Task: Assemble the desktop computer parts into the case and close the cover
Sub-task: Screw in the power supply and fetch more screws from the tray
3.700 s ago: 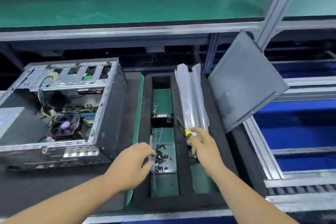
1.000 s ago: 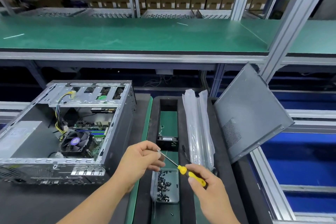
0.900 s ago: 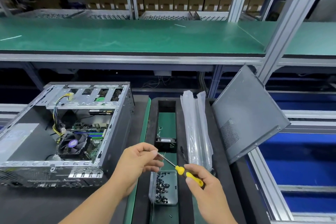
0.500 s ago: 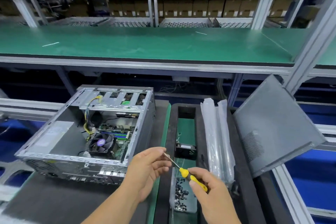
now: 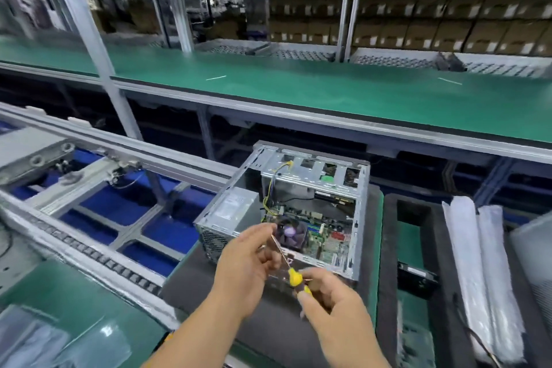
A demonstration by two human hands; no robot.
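The person stands at the bench with both hands raised in front of the open computer case [image 5: 298,212], which lies on its side on a dark foam mat [image 5: 191,287], so that the inside faces up and can be reached from above. The right hand [image 5: 331,302] is closed around the yellow handle of a small screwdriver [image 5: 294,275], with the thin shaft pointing up and to the left. The left hand [image 5: 248,266] has its fingertips pinched together at the tip of the shaft; I think it is setting a screw on the tip, but the screw itself is too small and blurred to see, so I cannot tell if anything is really between the fingers. Holding the tool so close to the body makes sense for this small work before going into the case. Inside the case I can see the cooler fan [image 5: 291,233] with a purple centre, the green motherboard [image 5: 325,240] and yellow cables [image 5: 273,185] near the drive cage. To the right, a black foam tray [image 5: 388,248] holds a small black fan [image 5: 416,275] in its slot, and long plastic bags [image 5: 481,272] lie beside it. The grey cover is only partly visible at the far right edge, so the case is not yet closed. Behind is a long green shelf [image 5: 328,89], and further back racks full of cardboard boxes [image 5: 418,33]. On the left, metal conveyor rails [image 5: 89,236] run over a blue surface.
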